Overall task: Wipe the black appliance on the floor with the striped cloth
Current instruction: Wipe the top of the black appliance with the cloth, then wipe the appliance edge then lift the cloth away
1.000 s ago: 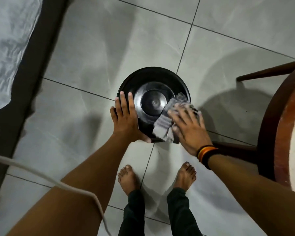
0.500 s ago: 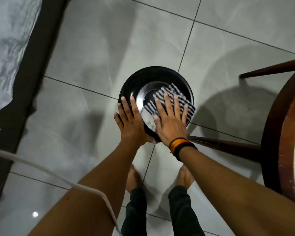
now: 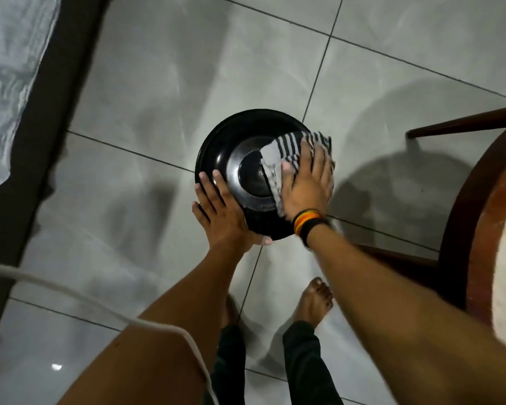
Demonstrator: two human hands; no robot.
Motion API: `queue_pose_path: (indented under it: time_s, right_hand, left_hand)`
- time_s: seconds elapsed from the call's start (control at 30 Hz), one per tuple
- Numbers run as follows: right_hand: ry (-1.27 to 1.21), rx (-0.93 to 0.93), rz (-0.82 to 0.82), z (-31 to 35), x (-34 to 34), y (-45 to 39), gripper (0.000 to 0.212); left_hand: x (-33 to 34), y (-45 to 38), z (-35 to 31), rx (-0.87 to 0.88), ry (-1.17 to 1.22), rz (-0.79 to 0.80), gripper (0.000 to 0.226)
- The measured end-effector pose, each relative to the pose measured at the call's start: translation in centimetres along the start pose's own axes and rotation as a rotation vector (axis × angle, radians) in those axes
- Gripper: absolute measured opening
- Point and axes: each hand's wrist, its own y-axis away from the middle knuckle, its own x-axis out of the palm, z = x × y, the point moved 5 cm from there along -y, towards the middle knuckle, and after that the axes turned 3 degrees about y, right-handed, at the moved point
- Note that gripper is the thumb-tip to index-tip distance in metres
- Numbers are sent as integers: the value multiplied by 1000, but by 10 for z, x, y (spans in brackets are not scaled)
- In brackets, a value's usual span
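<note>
A round black appliance (image 3: 231, 141) with a shiny metal ring on top stands on the grey tiled floor. My left hand (image 3: 219, 214) rests flat on its near-left rim, fingers together, thumb wrapped along the front edge. My right hand (image 3: 307, 182), with an orange and black wristband, presses the black-and-white striped cloth (image 3: 287, 149) flat against the right side of the top. The cloth spreads from the centre to beyond the right rim; part of it is hidden under my palm.
A dark wooden chair (image 3: 462, 229) with a pale seat stands at the right, one leg near the appliance. A white cable (image 3: 70, 293) crosses my left arm. A dark-edged grey mat (image 3: 15, 83) lies at the left. My bare feet (image 3: 313, 302) stand below.
My right hand has slid the cloth from the middle of the top over to the right side. The left hand has stayed on the near-left rim.
</note>
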Motion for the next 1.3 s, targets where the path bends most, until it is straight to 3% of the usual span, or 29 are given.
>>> queue_pose_path:
  time_s: [0.07,0.13,0.27,0.37,0.47,0.53,0.63,0.7,0.8,0.9,0.97,1.03,1.1,1.2,1.3]
  right_hand:
    - [-79,121,-31,-5,8,45,64]
    - [-76,132,46,5,23,80,64]
    - [87,-125,226,37,36,94,56]
    - [-34,-331,310,50,23,71,55]
    - [-161,-397,416,58,-1,57,55]
    - [-270,-304,279,53,-19,54,52]
    - [-411,112,-9,24,-41,65,47]
    - [-391,394,36,9,-38,76,51]
    - [-452,607,125,6,-28,75,57]
    - [-515,649,100,7,-23,63,56]
    - [-580,649,124,8,-24,59,45]
    - [-655,589,126,7,-31,63,19]
    - [-705,496,76,6,-53,75,9]
    - [-821,327,-41,-2,-108,97,6]
    - [-899,264,-144,-31,-200,125,4]
  left_hand:
    - [1,0,0,2,-3,-4,176]
    - [1,-2,1,10,-10,-21,160]
    - [2,-4,1,21,-46,-84,124]
    - [1,-2,0,9,-38,-45,131]
    - [-6,1,-2,-13,-48,31,167]
    - [-16,1,0,8,-18,118,172]
    - [-40,6,-6,144,34,137,140]
    - [-50,6,-10,162,185,86,108]
    - [-58,3,-20,68,435,-28,77]
    - [-59,-6,-32,-4,378,-46,58]
    - [-58,-11,-35,-93,367,-21,53]
    - [-59,-8,-35,-198,516,60,57]
    - [-70,10,-42,-258,674,136,41]
    - [-104,57,-75,-160,801,178,14]
    - [-138,134,-142,17,916,312,18]
